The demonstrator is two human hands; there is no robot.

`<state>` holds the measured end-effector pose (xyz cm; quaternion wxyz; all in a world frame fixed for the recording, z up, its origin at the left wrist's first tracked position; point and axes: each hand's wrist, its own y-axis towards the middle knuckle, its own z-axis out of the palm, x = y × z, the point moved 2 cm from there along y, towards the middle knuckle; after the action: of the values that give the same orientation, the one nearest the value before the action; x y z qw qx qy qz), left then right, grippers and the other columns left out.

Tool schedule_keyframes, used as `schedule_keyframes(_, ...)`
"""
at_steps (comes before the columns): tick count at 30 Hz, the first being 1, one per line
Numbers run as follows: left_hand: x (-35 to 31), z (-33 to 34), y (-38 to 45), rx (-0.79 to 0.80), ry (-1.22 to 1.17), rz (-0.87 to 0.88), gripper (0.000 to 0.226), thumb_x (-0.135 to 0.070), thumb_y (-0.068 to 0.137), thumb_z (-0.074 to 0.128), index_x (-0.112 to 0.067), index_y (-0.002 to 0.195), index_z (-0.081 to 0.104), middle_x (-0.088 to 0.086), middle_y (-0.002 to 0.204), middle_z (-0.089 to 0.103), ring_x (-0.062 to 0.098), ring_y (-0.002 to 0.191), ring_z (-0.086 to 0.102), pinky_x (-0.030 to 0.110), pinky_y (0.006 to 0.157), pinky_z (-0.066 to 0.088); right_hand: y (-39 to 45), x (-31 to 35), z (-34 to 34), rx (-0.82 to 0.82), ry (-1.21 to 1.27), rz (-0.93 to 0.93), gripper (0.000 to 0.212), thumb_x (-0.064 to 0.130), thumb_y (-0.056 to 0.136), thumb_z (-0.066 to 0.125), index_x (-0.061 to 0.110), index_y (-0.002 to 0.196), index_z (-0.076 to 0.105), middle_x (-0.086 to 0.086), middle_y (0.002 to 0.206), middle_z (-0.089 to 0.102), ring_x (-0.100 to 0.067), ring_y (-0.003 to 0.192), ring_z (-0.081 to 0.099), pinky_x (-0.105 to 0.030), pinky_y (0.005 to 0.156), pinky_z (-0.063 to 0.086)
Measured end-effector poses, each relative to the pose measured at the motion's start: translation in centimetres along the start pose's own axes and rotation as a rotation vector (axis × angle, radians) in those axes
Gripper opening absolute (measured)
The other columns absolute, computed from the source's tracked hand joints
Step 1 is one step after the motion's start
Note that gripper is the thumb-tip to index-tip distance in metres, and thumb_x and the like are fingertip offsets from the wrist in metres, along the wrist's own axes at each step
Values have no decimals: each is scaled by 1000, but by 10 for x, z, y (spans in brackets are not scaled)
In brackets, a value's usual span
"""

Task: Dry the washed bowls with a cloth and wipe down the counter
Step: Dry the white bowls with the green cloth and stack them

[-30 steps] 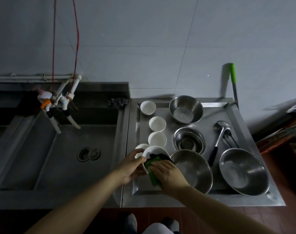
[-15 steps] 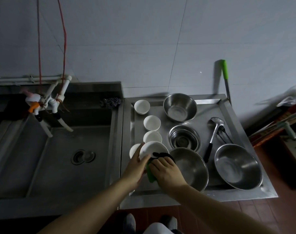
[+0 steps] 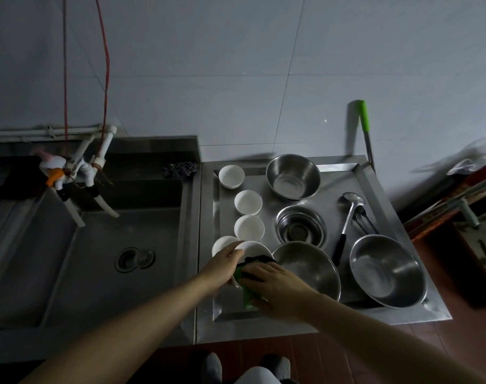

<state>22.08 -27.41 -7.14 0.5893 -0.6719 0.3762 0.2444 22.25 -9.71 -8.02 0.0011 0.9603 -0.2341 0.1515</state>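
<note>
Since a sec ago not much shifts in the grip: left hand (image 3: 222, 266) still curls round the near rim of the white bowl (image 3: 254, 249), holding it tipped just above the counter tray (image 3: 344, 176), while right hand (image 3: 275, 284) stays clamped on the green/dark cloth (image 3: 246, 295). The change is w/ the cloth: the right hand has slid further over the bowl, so the dark part now sits packed into the bowl's mouth and the green end hangs below the fingers. Reads as the wipe moving round the inside, i.e. this bowl prob. mid-dry, not done. The bowl hovers at the front-left of the tray, next to another white bowl (image 3: 222, 245) partly hidden behind the left hand, and touching or nearly touching the big steel bowl (image 3: 308, 268) on its right; can't tell which. Three more white bowls (image 3: 248, 227) stand in a row toward the wall, untouched. Judging by that, bowls still to do, counter wipe not yet begun.
</note>
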Motion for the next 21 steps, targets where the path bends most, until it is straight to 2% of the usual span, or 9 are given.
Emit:
schedule_keyframes(3,1,2,-1,2,-52,-40,33,-38,103,38,-43,131,54,2,114,63,22,95,63,27,55,51,1,0,9,-72,50,8,53,42,90,62,24,139,54,2,146,51,-18,129,53,-39,109,43)
schedule_keyframes(5,-2,-2,-4,46,-51,-39,33,-33,102,40,-41,128,58,3,113,64,20,95,63,27,57,52,-2,3,14,-183,38,-17,46,40,88,65,21,130,61,1,135,61,-16,118,61,-37,99,52)
schedule_keyframes(8,-12,-15,1,159,-4,-48,31,-28,97,49,-39,122,64,5,104,67,22,92,65,30,68,56,-10,5,19,-292,-20,-67,35,33,91,66,17,122,67,0,122,68,-15,110,64,-34,97,52)
schedule_keyframes(10,-19,-24,6,242,80,-68,33,-36,87,59,-43,118,66,7,110,68,29,101,66,43,83,59,-13,2,20,-322,-105,-132,28,26,94,63,15,119,69,0,118,69,-16,110,63,-33,100,49)
schedule_keyframes(12,-25,-26,7,282,105,-86,35,-39,84,63,-44,119,65,5,117,67,29,107,65,46,88,58,-13,-1,16,-351,-165,-179,23,21,95,61,14,114,71,0,113,70,-18,107,64,-32,101,47)
schedule_keyframes(15,-27,-14,0,184,-46,2,28,-38,96,56,-47,122,61,1,120,66,21,105,64,37,83,56,-11,-4,10,-405,-195,-74,20,22,90,64,15,108,71,1,107,70,-18,99,65,-33,95,50)
schedule_keyframes(18,-10,12,-8,-20,-231,119,34,-29,98,55,-51,124,56,-4,121,63,18,108,62,44,91,56,-3,2,8,-446,-164,111,22,23,86,71,18,106,69,2,102,68,-18,92,65,-35,87,53)
schedule_keyframes(19,-6,20,-12,-95,-247,150,38,-24,99,54,-50,126,54,-6,120,62,15,107,61,40,88,56,1,6,9,-461,-159,133,21,22,85,72,18,105,69,2,100,67,-18,90,65,-36,84,53)
schedule_keyframes(21,-7,24,-16,-195,-190,177,38,-16,100,48,-39,129,53,-9,113,60,6,98,57,23,76,50,6,17,11,-479,-143,142,20,24,87,72,18,105,68,2,99,67,-18,89,64,-36,83,53)
